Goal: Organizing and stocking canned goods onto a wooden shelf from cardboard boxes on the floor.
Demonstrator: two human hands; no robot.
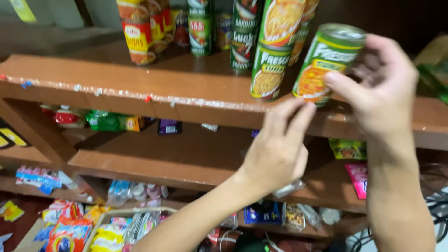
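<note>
My right hand (382, 88) grips a green can (326, 63) with an orange food picture, tilted, its base at the front of the top brown wooden shelf (140, 91). My left hand (277, 149) reaches up from below, fingers together, fingertips just under the can's bottom edge and the shelf's front lip. Whether they touch the can I cannot tell. Beside the held can stands a matching green can (268, 70) with another can (282, 21) stacked on it.
More cans stand farther back on the top shelf: red and yellow ones (137, 32), a green and red one (200, 30). Lower shelves (186, 161) hold small snack packets (109, 121) and a pink packet (358, 179). A box of sachets (112, 231) sits at the bottom left.
</note>
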